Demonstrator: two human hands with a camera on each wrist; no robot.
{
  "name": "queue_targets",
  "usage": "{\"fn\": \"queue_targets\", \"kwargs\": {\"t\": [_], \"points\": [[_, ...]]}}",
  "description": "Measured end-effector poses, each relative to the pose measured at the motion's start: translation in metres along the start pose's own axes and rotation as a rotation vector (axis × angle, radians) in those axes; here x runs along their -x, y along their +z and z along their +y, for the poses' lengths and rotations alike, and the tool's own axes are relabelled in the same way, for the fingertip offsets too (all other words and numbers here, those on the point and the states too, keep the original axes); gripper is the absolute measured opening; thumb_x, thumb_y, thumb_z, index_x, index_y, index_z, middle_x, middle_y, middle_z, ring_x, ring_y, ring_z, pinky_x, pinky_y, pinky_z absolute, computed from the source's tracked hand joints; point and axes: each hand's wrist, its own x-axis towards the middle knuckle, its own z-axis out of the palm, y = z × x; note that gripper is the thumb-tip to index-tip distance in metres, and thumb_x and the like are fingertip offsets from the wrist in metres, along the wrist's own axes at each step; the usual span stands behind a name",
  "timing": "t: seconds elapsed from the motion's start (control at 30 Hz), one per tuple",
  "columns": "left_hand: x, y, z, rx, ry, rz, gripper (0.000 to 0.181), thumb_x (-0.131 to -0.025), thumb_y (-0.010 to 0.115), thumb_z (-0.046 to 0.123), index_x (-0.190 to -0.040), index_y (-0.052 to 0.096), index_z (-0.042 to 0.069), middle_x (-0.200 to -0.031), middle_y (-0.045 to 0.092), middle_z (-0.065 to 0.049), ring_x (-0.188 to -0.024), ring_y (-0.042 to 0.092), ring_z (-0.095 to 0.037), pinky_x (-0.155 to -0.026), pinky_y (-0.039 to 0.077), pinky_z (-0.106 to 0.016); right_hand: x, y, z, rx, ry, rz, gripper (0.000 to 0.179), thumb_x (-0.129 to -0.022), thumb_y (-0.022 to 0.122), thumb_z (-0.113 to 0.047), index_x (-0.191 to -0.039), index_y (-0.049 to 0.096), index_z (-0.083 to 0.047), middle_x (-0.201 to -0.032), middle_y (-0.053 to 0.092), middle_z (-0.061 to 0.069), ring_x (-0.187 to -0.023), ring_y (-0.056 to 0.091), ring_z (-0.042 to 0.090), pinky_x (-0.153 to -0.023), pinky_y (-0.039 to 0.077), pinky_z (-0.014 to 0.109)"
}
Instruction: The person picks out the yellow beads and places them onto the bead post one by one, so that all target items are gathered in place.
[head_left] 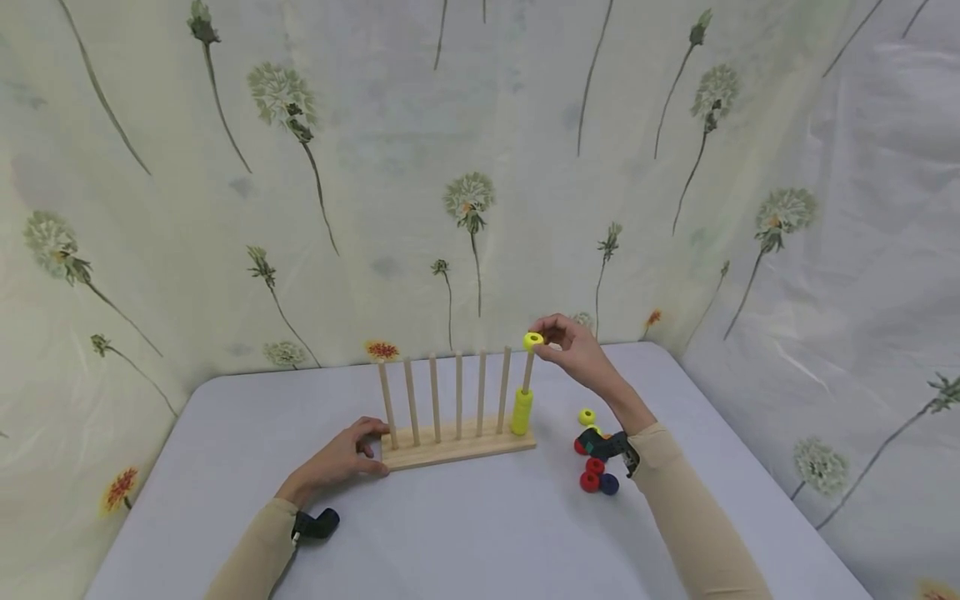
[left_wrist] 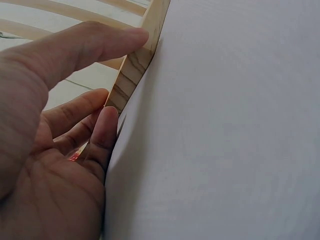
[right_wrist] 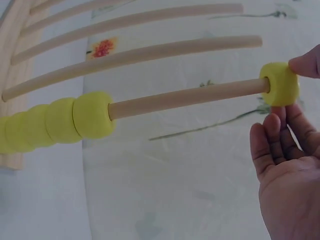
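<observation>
A wooden peg rack stands on the table with several upright pegs. My left hand grips its left end, the thumb on the front edge and the fingers around the end. Stacked yellow beads fill the lower part of the rightmost peg; they look tightly packed in the right wrist view. At the top of that same peg, my right hand pinches another yellow bead between thumb and fingers. The peg's tip sits in this bead's hole, and bare peg shows between it and the stack.
Right of the rack lie loose beads: a yellow bead, red beads and a dark blue bead. The right wrist's camera partly covers this group. A floral curtain hangs behind the white table.
</observation>
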Motion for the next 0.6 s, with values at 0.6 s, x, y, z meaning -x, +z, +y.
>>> {"fn": "queue_targets", "kwargs": {"t": [0.6], "points": [[0.004,0.0,0.009,0.026,0.01,0.001,0.065,-0.074,0.083,0.02,-0.131,0.054,0.007,-0.138,0.044,-0.011,-0.091,0.05,-0.021,-0.074,0.04,-0.024,0.01,-0.009,0.015,-0.027,0.052,-0.042,0.037,-0.092,0.066,-0.017,-0.12,0.052,0.003,-0.12,0.054,0.014,-0.107,0.056,0.018,-0.082,0.047,0.02]]}}
